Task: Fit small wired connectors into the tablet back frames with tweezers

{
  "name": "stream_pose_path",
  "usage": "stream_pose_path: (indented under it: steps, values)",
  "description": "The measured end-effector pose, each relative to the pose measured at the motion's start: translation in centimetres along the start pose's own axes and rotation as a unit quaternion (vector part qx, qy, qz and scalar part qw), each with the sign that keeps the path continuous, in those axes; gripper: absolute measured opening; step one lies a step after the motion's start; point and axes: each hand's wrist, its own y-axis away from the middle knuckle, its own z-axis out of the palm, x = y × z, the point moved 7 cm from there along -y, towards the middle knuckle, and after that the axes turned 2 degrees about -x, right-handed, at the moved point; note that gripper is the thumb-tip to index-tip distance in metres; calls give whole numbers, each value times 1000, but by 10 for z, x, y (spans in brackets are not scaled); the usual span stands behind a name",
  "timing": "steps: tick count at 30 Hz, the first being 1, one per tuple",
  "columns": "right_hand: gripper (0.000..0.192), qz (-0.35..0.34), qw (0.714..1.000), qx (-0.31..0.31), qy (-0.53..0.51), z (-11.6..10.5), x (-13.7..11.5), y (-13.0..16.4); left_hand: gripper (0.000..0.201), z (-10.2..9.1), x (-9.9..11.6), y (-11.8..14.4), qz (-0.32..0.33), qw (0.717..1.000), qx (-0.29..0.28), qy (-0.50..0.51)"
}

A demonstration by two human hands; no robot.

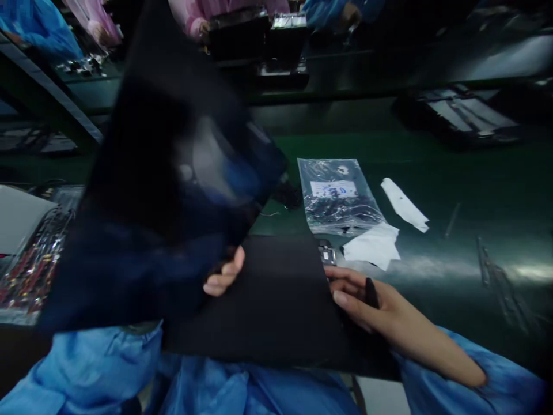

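A large dark glossy panel [142, 230], blurred by motion, stands tilted on the left side. My left hand [224, 275] grips its lower right edge, with the fingertips curled round the front. Under it lies a black flat mat or board [276, 300]. My right hand [367, 300] is at the right edge of this mat, fingers bent and close together. A slim dark tool [371, 293] sticks up between thumb and fingers; the rest of it is hidden. Just beyond the fingertips is a small silvery metal part [327, 252].
A clear zip bag [337, 196] of small dark parts and torn white paper pieces [374, 245] lie beyond my right hand. Bundled parts in plastic [37, 253] are at left. Thin metal strips [501, 282] lie right. Across the bench, co-workers' sleeves [220, 8] and dark devices [466, 112] show.
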Motion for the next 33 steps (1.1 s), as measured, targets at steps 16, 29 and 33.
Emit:
stream_pose_path:
  steps: [16,29,33]
  values:
    - [25,134,989,-51,-24,15,8,6,48,81,-17,5,39,931,-297,210]
    - [25,136,989,-47,-41,17,8,8,43,81,-27,0,98,967,-224,67]
    - [24,129,990,-41,-37,18,6,10,47,76,-32,0,107,984,-144,-12]
